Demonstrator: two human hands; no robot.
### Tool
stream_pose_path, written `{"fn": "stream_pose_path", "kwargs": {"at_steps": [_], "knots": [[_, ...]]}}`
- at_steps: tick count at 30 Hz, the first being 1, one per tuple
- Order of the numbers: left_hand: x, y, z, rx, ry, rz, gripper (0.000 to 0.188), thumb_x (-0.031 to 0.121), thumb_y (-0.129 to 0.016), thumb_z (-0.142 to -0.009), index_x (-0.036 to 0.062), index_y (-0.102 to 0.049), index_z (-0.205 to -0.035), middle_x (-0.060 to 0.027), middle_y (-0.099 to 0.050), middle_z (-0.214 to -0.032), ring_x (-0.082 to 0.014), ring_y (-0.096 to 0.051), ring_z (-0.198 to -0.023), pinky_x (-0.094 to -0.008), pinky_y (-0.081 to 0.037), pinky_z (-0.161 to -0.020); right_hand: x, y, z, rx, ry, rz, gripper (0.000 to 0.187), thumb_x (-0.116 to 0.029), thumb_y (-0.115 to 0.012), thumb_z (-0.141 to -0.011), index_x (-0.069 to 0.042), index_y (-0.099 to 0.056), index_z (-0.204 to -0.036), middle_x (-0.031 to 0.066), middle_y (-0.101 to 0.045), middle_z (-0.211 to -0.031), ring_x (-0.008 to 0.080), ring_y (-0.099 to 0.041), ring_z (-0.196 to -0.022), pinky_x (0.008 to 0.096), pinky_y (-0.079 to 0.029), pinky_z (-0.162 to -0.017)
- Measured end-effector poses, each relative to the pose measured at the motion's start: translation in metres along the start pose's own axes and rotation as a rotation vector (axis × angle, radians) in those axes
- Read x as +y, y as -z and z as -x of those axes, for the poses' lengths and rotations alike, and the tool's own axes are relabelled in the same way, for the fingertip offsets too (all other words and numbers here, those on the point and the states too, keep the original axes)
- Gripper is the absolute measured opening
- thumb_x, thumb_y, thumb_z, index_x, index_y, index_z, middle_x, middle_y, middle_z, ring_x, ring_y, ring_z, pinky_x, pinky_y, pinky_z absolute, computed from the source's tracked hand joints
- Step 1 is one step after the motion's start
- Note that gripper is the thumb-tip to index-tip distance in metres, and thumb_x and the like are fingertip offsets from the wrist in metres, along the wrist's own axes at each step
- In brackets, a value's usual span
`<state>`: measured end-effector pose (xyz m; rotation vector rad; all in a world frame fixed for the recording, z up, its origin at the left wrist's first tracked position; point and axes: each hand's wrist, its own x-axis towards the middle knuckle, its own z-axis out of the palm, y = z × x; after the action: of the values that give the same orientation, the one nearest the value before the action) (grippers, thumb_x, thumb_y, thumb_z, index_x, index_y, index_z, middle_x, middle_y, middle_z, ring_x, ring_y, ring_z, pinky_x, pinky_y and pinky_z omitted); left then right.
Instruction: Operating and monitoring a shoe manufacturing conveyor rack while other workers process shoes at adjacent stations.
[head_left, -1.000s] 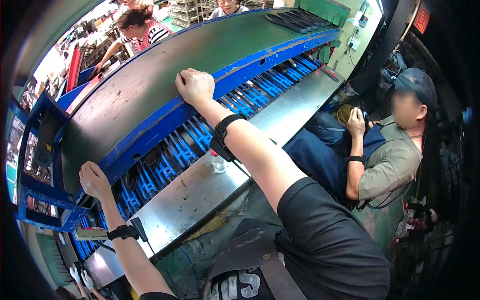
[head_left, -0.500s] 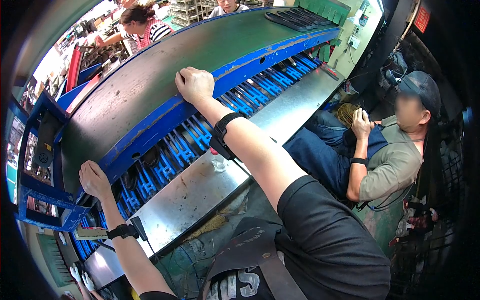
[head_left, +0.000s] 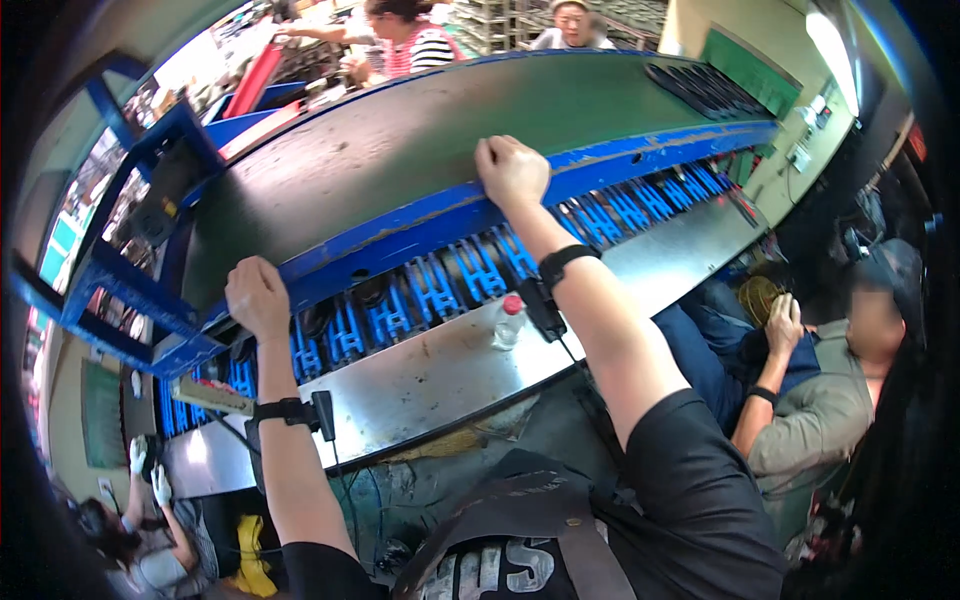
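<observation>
My left hand (head_left: 258, 298) rests, fingers curled, on the near left corner of a green conveyor belt (head_left: 420, 125). Further right, my right hand (head_left: 514, 176) lies as a loose fist on the belt's blue metal edge (head_left: 400, 237). Nothing shows in either hand. Each wrist wears a black strap with a small cabled device. Below the edge runs a row of blue rack arms (head_left: 430, 290) with dark shoe-like pieces among them. A metal shelf (head_left: 400, 390) below them carries a clear bottle with a red cap (head_left: 508, 324).
Several black soles (head_left: 705, 90) lie at the belt's far right end. A blue frame (head_left: 150, 250) stands at the left. One person (head_left: 830, 390) sits at the right; another wearing white gloves (head_left: 150, 472) is at lower left. Two more people are behind the belt.
The whole view has shifted, so the belt and my hands appear further right. Both hands stay on the belt's edge. More of the gloved person at lower left shows.
</observation>
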<state>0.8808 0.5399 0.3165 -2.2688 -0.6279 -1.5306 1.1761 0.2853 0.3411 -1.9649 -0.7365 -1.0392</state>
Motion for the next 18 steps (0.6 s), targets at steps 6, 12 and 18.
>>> {"fn": "stream_pose_path", "kwargs": {"at_steps": [6,12,18], "knots": [[0.000,-0.004,0.002,0.012,0.004,-0.004,0.012,0.011,-0.060,-0.087,0.0083,-0.060,-0.076,-0.0084,-0.058,-0.076,-0.0299,-0.059,-0.075,-0.0438,-0.045,-0.066,0.003,0.001,0.002,0.017,0.024,0.022,0.028,-0.026,-0.063,-0.088,-0.008,-0.063,-0.066,0.0103,-0.066,-0.073,0.0346,-0.065,-0.064,0.0464,-0.052,-0.060],[0.003,0.000,-0.002,0.046,0.007,0.033,0.014,0.011,-0.061,-0.086,0.0077,-0.059,-0.073,-0.0075,-0.057,-0.075,-0.0283,-0.057,-0.073,-0.0411,-0.045,-0.066,0.000,0.003,-0.002,0.018,0.061,0.053,0.030,-0.026,-0.063,-0.091,-0.008,-0.061,-0.066,0.0087,-0.065,-0.072,0.0339,-0.064,-0.064,0.0447,-0.051,-0.058],[0.007,0.000,-0.003,0.046,0.006,0.043,0.014,0.009,-0.061,-0.086,0.0060,-0.059,-0.072,-0.0075,-0.058,-0.074,-0.0275,-0.057,-0.072,-0.0397,-0.044,-0.065,0.008,0.000,0.000,-0.014,0.040,0.077,0.030,-0.025,-0.064,-0.090,-0.009,-0.059,-0.065,0.0073,-0.062,-0.068,0.0322,-0.063,-0.062,0.0427,-0.050,-0.057]]}}
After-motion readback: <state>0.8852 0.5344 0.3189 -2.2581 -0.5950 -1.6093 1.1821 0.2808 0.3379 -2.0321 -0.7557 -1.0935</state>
